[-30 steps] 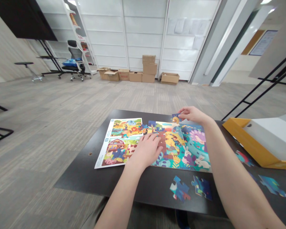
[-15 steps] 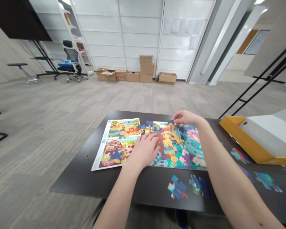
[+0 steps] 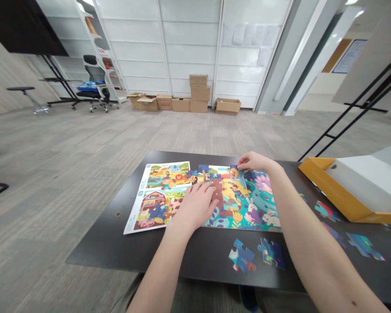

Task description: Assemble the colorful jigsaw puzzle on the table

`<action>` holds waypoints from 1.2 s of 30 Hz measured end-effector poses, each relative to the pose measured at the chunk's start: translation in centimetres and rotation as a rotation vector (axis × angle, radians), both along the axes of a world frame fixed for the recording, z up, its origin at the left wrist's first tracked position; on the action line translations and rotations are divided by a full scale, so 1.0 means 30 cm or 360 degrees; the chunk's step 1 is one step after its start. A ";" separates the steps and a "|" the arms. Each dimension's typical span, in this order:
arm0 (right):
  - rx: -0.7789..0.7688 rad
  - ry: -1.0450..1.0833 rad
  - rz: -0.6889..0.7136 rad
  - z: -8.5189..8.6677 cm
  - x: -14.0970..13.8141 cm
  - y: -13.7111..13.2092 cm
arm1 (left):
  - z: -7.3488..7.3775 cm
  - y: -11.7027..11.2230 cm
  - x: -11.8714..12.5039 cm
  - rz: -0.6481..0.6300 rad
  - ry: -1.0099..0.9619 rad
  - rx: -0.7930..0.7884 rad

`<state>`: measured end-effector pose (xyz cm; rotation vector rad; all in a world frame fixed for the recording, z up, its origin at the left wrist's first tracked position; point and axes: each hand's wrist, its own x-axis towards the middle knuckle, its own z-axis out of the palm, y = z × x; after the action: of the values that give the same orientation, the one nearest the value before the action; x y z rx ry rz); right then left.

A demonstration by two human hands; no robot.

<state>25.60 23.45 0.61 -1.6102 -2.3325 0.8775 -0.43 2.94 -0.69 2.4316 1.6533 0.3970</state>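
Observation:
A colourful jigsaw puzzle (image 3: 251, 208) with rabbits, plants and a yellow animal lies largely joined on the dark table (image 3: 117, 252). My left hand (image 3: 197, 201) rests flat with fingers extended over its left part and the edge of a picture sheet (image 3: 150, 208). At the far edge of the puzzle, my right hand (image 3: 254, 161) has thumb and fingers together on a puzzle piece (image 3: 233, 171), which sits level with the pieces around it. Two loose blue pieces, one puzzle piece (image 3: 242, 256) and another puzzle piece (image 3: 272, 253), lie near the front edge.
An open yellow box (image 3: 342, 195) with a white inside stands at the right. Several loose pieces, among them a teal piece (image 3: 364, 245) and a red fish piece (image 3: 326, 211), lie between it and my right forearm. Cardboard boxes (image 3: 200, 93) stand by the far wall.
The dark blue piece under my right fingertips now sits lower and flush with the puzzle's far edge. My left hand has stayed in place; the view has shifted slightly.

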 end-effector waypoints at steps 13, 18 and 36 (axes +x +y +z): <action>-0.0037 -0.0032 -0.0028 -0.016 0.009 0.002 | -0.002 0.002 0.002 0.0006 0.0008 0.0004; -0.0059 -0.0044 -0.0034 -0.010 0.007 -0.002 | -0.002 0.001 0.003 0.0003 0.0006 -0.0004; 0.0010 -0.0075 0.0144 -0.001 -0.131 -0.043 | -0.004 0.001 0.003 -0.0004 -0.0003 0.0009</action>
<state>21.65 22.16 0.59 -1.5500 -2.4554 0.8580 -0.33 2.98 -0.80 2.4363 1.6509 0.4036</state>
